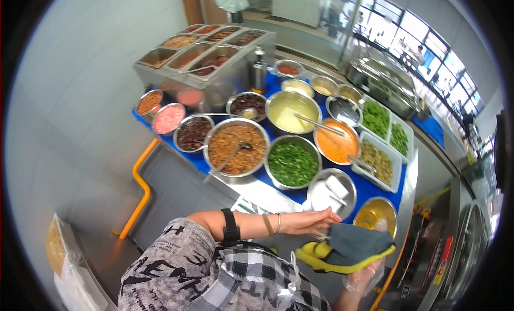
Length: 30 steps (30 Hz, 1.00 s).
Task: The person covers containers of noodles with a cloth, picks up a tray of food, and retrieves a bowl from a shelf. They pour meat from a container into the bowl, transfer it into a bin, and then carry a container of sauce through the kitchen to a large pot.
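Observation:
My left hand [309,222], with a black watch and bracelets at the wrist, reaches rightward with its fingers stretched out beside the upper left edge of a grey and yellow cloth item [360,242]. My right hand [364,274], in a clear plastic glove, grips that item from below; part of its fingers is hidden behind it. Just above my left hand is a steel bowl with white blocks [336,186]. A steel bowl of yellow liquid [369,219] stands behind the cloth item.
Bowls of chopped greens [292,162], brown food [238,148] and orange sauce [336,143] stand on a blue-covered table. Trays of greens [376,118] lie at its right. A steel container unit [235,78] is at back left. A yellow rail [140,183] runs left.

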Tool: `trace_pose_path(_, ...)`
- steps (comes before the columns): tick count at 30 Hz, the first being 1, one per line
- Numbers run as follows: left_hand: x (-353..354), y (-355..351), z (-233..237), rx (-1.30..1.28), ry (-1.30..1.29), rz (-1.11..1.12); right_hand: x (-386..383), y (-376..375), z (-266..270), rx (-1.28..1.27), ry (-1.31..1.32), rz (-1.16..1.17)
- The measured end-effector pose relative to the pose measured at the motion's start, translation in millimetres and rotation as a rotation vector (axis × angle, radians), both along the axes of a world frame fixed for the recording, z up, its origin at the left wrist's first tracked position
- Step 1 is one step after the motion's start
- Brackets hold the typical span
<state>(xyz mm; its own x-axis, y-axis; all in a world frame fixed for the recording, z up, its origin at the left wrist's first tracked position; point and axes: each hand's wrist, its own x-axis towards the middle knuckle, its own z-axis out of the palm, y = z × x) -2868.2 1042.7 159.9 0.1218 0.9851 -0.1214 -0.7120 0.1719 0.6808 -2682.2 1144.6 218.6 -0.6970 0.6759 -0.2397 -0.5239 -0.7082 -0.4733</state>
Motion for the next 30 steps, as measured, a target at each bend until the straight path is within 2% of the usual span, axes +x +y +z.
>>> trace_pose_path(1,-9.7,-22.5,7.0,0.006,0.008,0.031,-33.1,-21.1,13.1,-0.091,0.09,0.117)
trace_pose_path(3,-26.0,-71.4,17.2,0.066,-0.202,0.132,-78.2,-49.4,5.5,0.079,0.119,0.173)
trace_pose_path(4,-39.8,-98.8,30.0,-0.021,-0.302,0.14,-104.2,-71.8,14.2,0.263,0.075,0.174)
trace_pose_path(5,-51.8,-124.9,35.2,-0.05,-0.175,0.264,-134.8,-94.5,27.8,0.132,0.081,0.204)
trace_pose_path(7,-82.1,-192.3,32.1,0.068,-0.291,0.303,-176.6,-137.4,7.6,0.757,0.043,0.111)
trace_pose_path(8,-93.6,-221.1,30.8,0.098,-0.247,0.412,-201.7,-169.4,6.2,1.074,-0.142,-0.003)
trace_pose_path(9,-104.2,-249.2,28.5,0.126,-0.203,0.517,-220.9,-195.9,13.8,1.52,-0.009,0.096)
trace_pose_path(10,-114.0,-277.3,23.7,0.133,-0.112,0.669,-237.9,-231.3,25.6,1.803,-0.061,0.24)
trace_pose_path(11,-127.9,-315.2,13.3,0.208,-0.148,0.646,-257.0,-268.0,22.2,1.819,0.011,0.372)
trace_pose_path(12,-137.6,-344.0,20.7,0.107,-0.033,0.8,-272.2,-300.4,30.3,1.883,0.027,0.493)
trace_pose_path(13,-144.1,-369.2,30.0,0.007,0.08,0.95,-289.9,-324.5,23.8,1.816,0.101,0.558)
trace_pose_path(14,-156.6,-396.1,35.8,-0.031,-0.025,1.008,-304.1,-345.7,20.3,1.691,0.109,0.599)
trace_pose_path(16,-183.7,-441.8,40.7,-0.085,0.023,1.176,-327.5,-375.7,11.5,1.443,0.147,0.725)
trace_pose_path(19,-238.8,-494.8,42.1,-0.115,0.209,1.384,-356.4,-396.0,8.5,1.296,0.1,0.787)
trace_pose_path(21,-282.3,-516.9,45.6,-0.158,0.443,1.541,-373.1,-403.1,-4.4,1.292,0.07,0.773)
trace_pose_path(23,-328.8,-534.7,43.7,-0.213,0.705,1.659,-391.5,-407.1,-22.4,1.15,-0.037,0.8)
trace_pose_path(25,-359.5,-539.8,64.1,-0.11,0.587,1.705,-415.0,-412.5,-25.5,1.096,-0.029,0.812)
trace_pose_path(28,-414.5,-552.8,60.8,-0.121,0.569,1.719,-464.4,-421.6,-13.1,1.139,-0.069,0.719)
trace_pose_path(30,-446.3,-558.0,61.6,-0.146,0.59,1.763,-510.7,-430.1,-6.7,1.339,-0.051,0.581)
